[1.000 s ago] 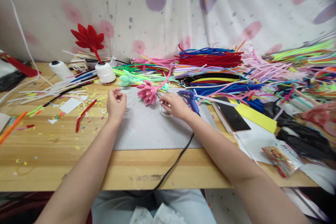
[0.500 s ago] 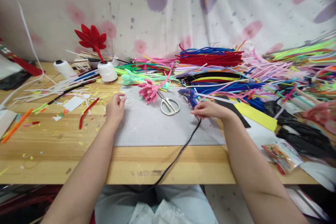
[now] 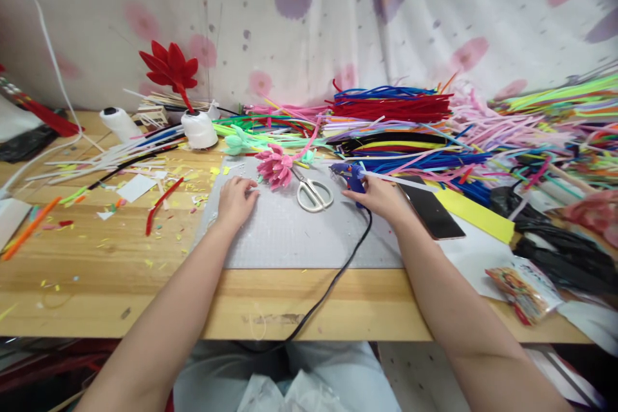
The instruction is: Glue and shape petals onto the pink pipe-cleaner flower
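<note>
At far left, an orange stem [image 3: 33, 228] lies on the wooden table [image 3: 111, 296], well apart from your hands. Next, a red fuzzy stem [image 3: 163, 206] lies near a white card [image 3: 136, 187], yellow scraps around both. Behind those, a red flower [image 3: 170, 65] stands up out of a white thread spool [image 3: 199, 132].

Your left hand [image 3: 236, 203] is over the left part of the grey mat [image 3: 290, 241], fingers curled (can't tell if they pinch anything). Right of it, a pink flower [image 3: 274, 167] lies at the mat's back, stem pointing back and right. Steel scissors [image 3: 313, 196] sit just beside it, handles toward you.

Your right hand [image 3: 379, 196] has thumb and fingers closed around the handle of the blue glue gun [image 3: 355, 175], nozzle pointing left. Its black cord [image 3: 338, 278] runs toward you over the table edge. Further right: dark phone [image 3: 431, 209], yellow strip [image 3: 476, 215], then a snack packet [image 3: 524, 296] near the front edge.
</note>
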The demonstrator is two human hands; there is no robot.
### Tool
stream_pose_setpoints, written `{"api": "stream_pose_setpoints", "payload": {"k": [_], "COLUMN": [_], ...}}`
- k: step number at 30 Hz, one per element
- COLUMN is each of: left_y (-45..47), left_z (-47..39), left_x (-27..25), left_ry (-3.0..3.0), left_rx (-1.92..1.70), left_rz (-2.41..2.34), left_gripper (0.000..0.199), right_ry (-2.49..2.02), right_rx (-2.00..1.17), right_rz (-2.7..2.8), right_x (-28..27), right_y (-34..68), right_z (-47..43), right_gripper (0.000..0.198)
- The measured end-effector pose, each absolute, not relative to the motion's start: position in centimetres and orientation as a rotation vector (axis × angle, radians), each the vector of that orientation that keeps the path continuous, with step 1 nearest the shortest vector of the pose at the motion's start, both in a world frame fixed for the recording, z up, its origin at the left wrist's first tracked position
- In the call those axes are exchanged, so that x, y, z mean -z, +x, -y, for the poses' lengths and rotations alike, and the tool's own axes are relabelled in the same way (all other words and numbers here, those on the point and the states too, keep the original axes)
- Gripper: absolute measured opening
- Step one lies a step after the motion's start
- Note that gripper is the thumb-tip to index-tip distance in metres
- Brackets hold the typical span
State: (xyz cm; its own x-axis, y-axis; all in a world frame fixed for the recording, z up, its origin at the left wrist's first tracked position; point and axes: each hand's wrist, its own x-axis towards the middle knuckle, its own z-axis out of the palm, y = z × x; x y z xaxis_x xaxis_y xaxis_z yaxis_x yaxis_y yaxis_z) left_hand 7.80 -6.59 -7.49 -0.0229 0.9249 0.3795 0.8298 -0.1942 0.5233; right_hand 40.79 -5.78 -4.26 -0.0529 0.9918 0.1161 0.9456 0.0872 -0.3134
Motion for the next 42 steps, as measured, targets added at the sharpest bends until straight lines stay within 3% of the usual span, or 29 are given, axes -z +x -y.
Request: {"api": "stream_pose_setpoints", "payload": {"k": [9, 13, 17, 21, 26, 33, 36, 42], "left_y": [7.9, 8.0, 7.8, 7.3, 7.9, 9.4, 9.4, 9.2], "left_z": [6.2, 6.3, 6.5, 6.8, 7.3, 8.0, 8.0, 8.0], "left_x": [7.4, 7.2, 6.7, 6.2, 5.4, 4.6, 4.5, 4.3], "left_ry": [2.211, 2.255, 2.189, 1.889, 1.246, 0.605, 0.502, 0.433], "left_rx": [-0.851, -0.774, -0.958, -1.315, -1.583, -1.291, -1.238, -1.218], "left_rz": [-1.887, -1.912, -1.905, -1.811, -1.520, -0.979, -0.931, -0.932], "left_gripper": [0.012, 0.014, 0.013, 0.009, 0.013, 0.016, 0.008, 0.013], "right_ry": [-1.845, -1.885, -1.852, -1.496, -1.158, -1.109, -1.122, -1.141], "right_rx": [-0.073, -0.175, -0.376, -0.678, -0.939, -1.173, -1.216, -1.260], "right_rz": [1.958, 1.835, 1.572, 1.262, 1.189, 1.377, 1.470, 1.532], "right_x": [6.7, 6.5, 6.5, 6.5, 5.8, 4.1, 3.7, 4.4], "right_y": [39.5, 39.0, 39.2, 39.0, 37.7, 34.7, 33.3, 30.9], "right_z": [5.3, 5.5, 5.5, 5.4, 6.0, 6.8, 6.6, 6.3], "right_gripper": [0.037, 0.033, 0.035, 0.042, 0.033, 0.033, 0.034, 0.037]}}
